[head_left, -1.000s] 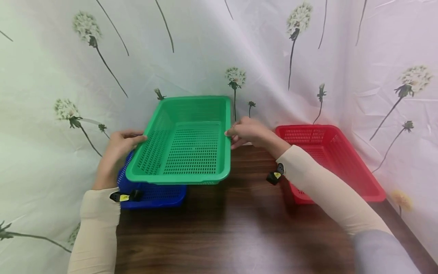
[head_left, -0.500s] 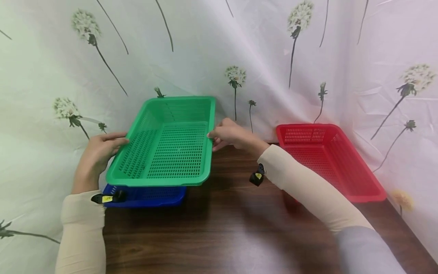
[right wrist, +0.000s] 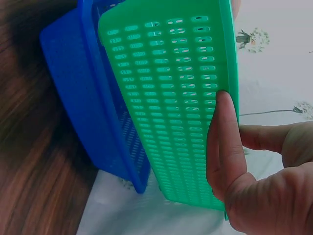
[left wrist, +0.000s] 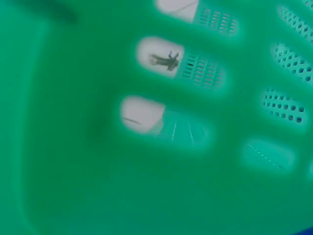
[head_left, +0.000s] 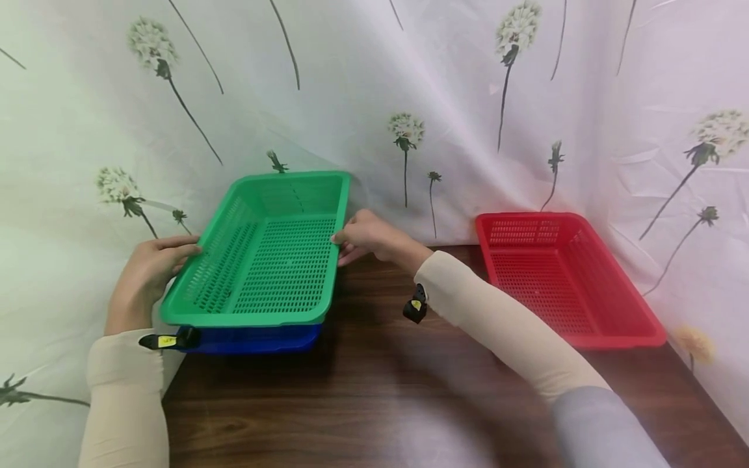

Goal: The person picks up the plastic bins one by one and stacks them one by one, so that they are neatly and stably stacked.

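A green perforated plastic basket [head_left: 287, 263] is held by both hands over a blue basket [head_left: 251, 339] of similar shape. My left hand [head_left: 149, 273] grips its left rim, and my right hand [head_left: 365, 239] pinches the right rim. In the right wrist view the right thumb lies at the rim while the fingers [right wrist: 226, 142] press the slotted side wall from outside. There the green basket's bottom overlaps the mouth of the blue basket [right wrist: 83, 88]. The left wrist view is filled by the green wall [left wrist: 98, 171] and its slots; the left hand is out of that view.
To the right, a red perforated basket [head_left: 544, 286] stands on the dark wooden table [head_left: 363, 396]. A white curtain [head_left: 351, 78] printed with dandelions hangs behind and along both sides of the table.
Both hands have carried the green basket leftward and slightly lower, over the blue basket, which it now mostly covers. The red basket has stayed in place.
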`<state>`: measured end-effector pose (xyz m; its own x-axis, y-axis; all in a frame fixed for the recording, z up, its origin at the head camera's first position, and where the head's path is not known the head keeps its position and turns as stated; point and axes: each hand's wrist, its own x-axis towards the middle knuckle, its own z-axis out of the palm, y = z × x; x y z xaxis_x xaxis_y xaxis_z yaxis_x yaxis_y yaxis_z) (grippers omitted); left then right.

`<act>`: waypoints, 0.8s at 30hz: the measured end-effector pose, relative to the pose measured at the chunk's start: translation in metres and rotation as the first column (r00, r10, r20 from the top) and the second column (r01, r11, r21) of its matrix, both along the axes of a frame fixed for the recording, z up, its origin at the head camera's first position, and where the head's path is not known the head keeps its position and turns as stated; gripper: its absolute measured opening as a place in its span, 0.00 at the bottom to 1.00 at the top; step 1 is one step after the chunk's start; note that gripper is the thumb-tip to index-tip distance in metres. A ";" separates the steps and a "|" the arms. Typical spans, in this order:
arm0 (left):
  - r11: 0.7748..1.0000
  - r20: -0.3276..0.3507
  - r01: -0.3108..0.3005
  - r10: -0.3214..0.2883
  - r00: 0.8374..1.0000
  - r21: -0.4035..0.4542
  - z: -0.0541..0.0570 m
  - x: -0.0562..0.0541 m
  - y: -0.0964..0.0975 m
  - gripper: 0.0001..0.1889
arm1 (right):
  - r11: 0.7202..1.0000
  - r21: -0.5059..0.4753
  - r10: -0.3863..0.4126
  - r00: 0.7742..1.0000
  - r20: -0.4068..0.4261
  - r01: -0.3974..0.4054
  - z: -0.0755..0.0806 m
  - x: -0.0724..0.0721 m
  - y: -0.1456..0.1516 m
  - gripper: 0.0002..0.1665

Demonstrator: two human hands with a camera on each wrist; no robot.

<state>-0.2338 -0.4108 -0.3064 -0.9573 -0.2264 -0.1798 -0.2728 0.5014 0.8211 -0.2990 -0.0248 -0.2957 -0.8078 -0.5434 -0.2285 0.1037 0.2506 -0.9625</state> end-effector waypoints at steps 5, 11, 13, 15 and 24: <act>1.000 0.016 -0.018 0.018 1.000 0.009 -0.001 0.000 -0.007 0.38 | 1.000 -0.014 0.008 1.000 0.001 -0.008 -0.005 0.000 -0.008 0.17; 0.999 0.027 -0.017 0.018 0.999 -0.034 -0.005 0.000 -0.013 0.38 | 0.999 -0.034 0.008 1.000 0.006 -0.008 -0.013 -0.003 -0.017 0.17; 0.998 0.019 -0.010 0.011 1.000 -0.059 -0.008 0.000 -0.015 0.37 | 1.000 -0.029 0.009 1.000 0.006 -0.009 -0.017 -0.003 -0.020 0.16; 0.996 0.006 -0.003 0.004 1.000 -0.087 -0.014 0.000 -0.017 0.37 | 1.000 -0.021 0.011 1.000 0.002 -0.011 -0.022 -0.004 -0.022 0.15; 0.992 0.041 -0.039 0.044 0.998 -0.123 -0.037 0.001 -0.023 0.34 | 1.000 -0.013 0.006 1.000 0.022 -0.006 -0.047 -0.007 -0.035 0.14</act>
<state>-0.2326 -0.4339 -0.3438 -0.9386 -0.2884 -0.1895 -0.3293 0.5845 0.7416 -0.3057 -0.0594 -0.3423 -0.7995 -0.5513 -0.2387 0.1232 0.2385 -0.9633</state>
